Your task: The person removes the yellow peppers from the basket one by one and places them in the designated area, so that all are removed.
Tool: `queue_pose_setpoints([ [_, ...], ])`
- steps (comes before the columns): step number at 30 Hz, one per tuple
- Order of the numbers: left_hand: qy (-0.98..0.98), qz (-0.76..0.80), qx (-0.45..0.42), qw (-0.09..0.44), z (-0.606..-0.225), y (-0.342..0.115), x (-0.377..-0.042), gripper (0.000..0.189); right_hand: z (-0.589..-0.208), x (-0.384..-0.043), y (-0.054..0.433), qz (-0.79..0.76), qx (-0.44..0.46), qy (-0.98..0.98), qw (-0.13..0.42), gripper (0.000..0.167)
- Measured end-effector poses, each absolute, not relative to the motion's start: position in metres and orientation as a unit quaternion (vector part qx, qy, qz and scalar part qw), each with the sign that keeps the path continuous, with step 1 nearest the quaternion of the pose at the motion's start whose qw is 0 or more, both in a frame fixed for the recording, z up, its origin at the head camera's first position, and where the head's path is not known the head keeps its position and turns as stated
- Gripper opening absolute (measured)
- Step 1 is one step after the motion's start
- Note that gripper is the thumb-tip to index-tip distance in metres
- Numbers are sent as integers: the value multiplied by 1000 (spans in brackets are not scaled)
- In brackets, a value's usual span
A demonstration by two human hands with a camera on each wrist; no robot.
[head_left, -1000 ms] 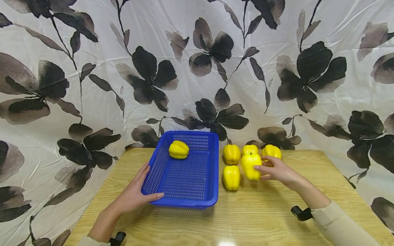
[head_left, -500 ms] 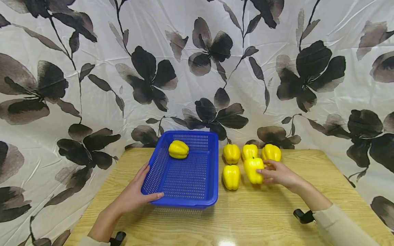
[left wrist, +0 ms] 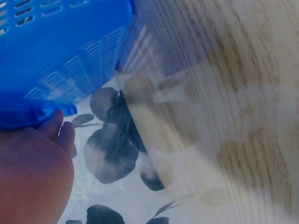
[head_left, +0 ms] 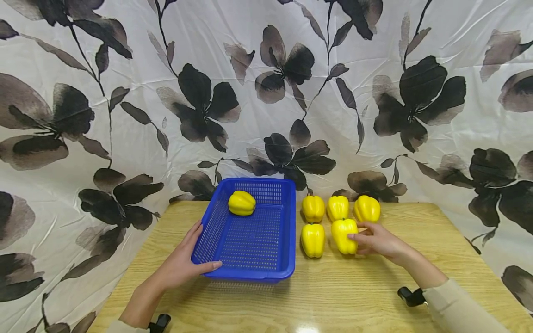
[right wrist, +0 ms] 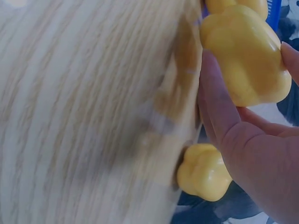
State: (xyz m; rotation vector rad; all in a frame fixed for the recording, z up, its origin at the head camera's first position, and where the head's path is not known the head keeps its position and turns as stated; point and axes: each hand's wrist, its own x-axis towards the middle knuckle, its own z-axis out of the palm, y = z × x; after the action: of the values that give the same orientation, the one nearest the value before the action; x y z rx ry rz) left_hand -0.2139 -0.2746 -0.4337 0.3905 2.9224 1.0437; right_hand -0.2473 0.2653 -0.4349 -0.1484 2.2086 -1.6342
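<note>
In the head view, my right hand [head_left: 381, 243] pinches a yellow bell pepper [head_left: 345, 237] by its right side, with the thumb in front. This pepper is upright and low at the table; whether it touches the wood is hard to tell. In the right wrist view, the same bell pepper [right wrist: 247, 56] sits between thumb and fingers. My left hand [head_left: 181, 263] rests against the near-left corner of a blue plastic basket [head_left: 291, 231], fingers fairly straight along the left side and thumb on the front rim. One yellow bell pepper [head_left: 242, 203] lies inside, toward the back left.
Several more bell peppers stand right of the basket: one bell pepper [head_left: 313, 240] beside the held one, and a back row with a left pepper [head_left: 313, 208], middle pepper [head_left: 337, 208] and right pepper [head_left: 367, 208]. A floral cloth [head_left: 266, 115] hangs behind the wooden table [head_left: 333, 296].
My right hand has moved down and slightly right, toward me, bringing the held bell pepper lower, in front of the back row. The left hand and basket have stayed put.
</note>
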Motion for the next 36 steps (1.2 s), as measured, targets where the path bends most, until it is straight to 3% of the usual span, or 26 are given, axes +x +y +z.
queue_pose_setpoints([
  [23,934,334,128,6,-432,-274,-215,121,-446,-249,273,-596,-53,767,230,83],
  [36,934,334,126,4,-433,-274,-216,119,-446,-250,280,-602,-94,748,263,66],
])
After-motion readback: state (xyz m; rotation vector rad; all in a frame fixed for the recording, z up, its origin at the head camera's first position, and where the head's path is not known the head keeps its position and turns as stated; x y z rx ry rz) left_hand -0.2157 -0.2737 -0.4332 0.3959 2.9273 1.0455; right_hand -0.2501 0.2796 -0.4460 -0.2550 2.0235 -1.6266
